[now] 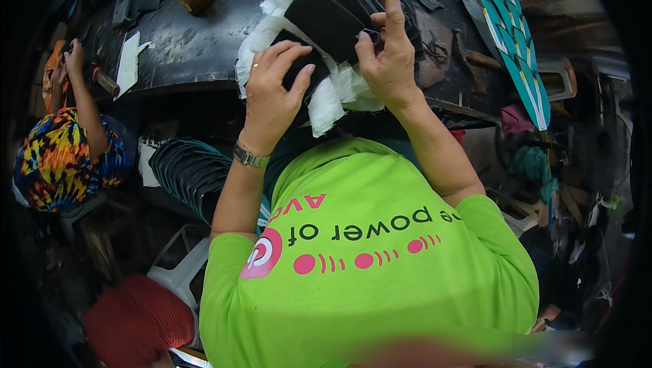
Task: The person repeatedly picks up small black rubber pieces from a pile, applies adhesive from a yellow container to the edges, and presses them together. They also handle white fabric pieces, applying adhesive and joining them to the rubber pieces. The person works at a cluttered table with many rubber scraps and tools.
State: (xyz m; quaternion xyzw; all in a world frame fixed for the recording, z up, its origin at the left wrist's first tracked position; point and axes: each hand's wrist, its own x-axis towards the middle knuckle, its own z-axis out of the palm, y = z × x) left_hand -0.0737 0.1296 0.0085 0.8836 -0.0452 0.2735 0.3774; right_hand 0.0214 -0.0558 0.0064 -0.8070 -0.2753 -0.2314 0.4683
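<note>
Only half-open, left hand (273,89) and right hand (392,62) partly hide black pieces (326,18), any grip unclear.

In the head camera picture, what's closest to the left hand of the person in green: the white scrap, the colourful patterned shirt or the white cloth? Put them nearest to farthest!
From the left hand:
1. White cloth: right by the fingers.
2. White scrap: off to the left, at the table's edge.
3. Colourful patterned shirt: far left, on another person.
</note>
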